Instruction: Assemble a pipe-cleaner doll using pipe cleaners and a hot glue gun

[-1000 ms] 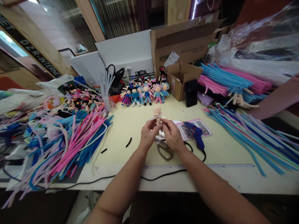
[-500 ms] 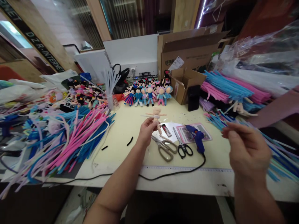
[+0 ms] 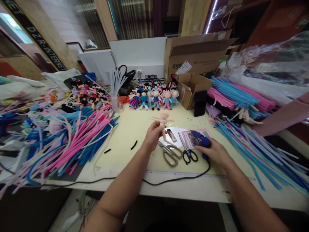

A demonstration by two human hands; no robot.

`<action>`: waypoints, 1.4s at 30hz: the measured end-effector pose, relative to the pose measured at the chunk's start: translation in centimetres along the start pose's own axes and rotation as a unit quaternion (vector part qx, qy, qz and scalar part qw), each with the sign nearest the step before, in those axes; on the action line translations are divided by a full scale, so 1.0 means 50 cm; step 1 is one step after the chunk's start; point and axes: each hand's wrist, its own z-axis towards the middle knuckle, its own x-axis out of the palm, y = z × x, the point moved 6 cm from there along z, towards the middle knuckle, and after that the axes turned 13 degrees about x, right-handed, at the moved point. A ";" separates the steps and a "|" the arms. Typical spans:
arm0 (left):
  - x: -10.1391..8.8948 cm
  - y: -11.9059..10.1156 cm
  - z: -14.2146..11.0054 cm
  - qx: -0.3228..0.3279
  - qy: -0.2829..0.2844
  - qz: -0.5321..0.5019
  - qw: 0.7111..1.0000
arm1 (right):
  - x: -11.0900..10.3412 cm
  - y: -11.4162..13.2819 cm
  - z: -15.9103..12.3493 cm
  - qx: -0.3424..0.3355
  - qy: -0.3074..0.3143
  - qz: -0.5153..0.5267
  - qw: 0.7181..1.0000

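Pinched in my left hand [image 3: 154, 137] is a beige pipe-cleaner doll [image 3: 163, 118] with a white band at its chest, held upright above the table. My right hand [image 3: 213, 151] is closed round the handle of a blue glue gun [image 3: 201, 139], which lies over a pink-edged card [image 3: 187, 139]. Scissors with grey-brown handles [image 3: 172, 155] lie just below the doll. Black-handled scissors [image 3: 190, 156] rest between them and the glue gun. A small lighter-like item [image 3: 172, 135] sits on a white sheet behind the scissors.
Pink, blue and white pipe cleaners [image 3: 72, 141] heap up at the left, with more bundles [image 3: 241, 145] at the right. Finished dolls [image 3: 154, 98] stand at the back beside a cardboard box [image 3: 193, 88] and a black phone-like object [image 3: 200, 103]. A black cord [image 3: 166, 183] crosses the front.
My right hand has moved left and down from the raised spot at the right, and has taken hold of the glue gun. My left hand still holds the doll in nearly the same place.
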 end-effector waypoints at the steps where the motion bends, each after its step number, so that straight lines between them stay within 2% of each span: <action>1: -0.001 0.000 0.001 0.003 0.000 0.000 1.000 | 0.006 0.000 0.003 0.005 0.001 -0.019 1.000; 4: -0.006 0.002 0.003 0.009 -0.007 0.006 1.000 | 0.011 -0.011 0.006 0.044 0.013 -0.024 0.999; 7: -0.014 0.004 0.005 0.010 -0.019 0.014 1.000 | 0.000 -0.012 0.001 0.067 0.027 0.069 0.995; 9: -0.019 0.006 0.005 0.012 -0.023 0.020 0.999 | -0.011 0.004 -0.004 0.069 0.042 0.152 0.985; 12: -0.024 0.009 0.006 0.014 -0.020 0.028 0.999 | -0.017 0.064 -0.008 0.048 0.090 0.244 0.964; 14: -0.027 0.012 0.007 0.016 -0.017 0.034 0.999 | -0.014 0.118 -0.010 0.016 0.118 0.266 0.957; 18: -0.035 0.014 0.011 0.030 -0.026 0.035 0.999 | 0.013 0.214 -0.022 -0.061 0.145 0.238 0.958; 21: -0.037 0.015 0.013 0.037 -0.033 0.037 0.998 | 0.040 0.249 -0.040 -0.094 0.143 0.216 0.961; 24: -0.036 0.015 0.013 0.043 -0.037 0.037 0.998 | 0.056 0.255 -0.055 -0.104 0.120 0.204 0.966; 30: -0.032 0.013 0.010 0.050 -0.045 0.050 0.996 | 0.062 0.250 -0.066 -0.146 0.044 0.136 0.979; 42: -0.025 0.013 0.006 0.046 -0.045 0.061 0.996 | 0.073 0.245 -0.071 -0.196 0.005 0.129 0.972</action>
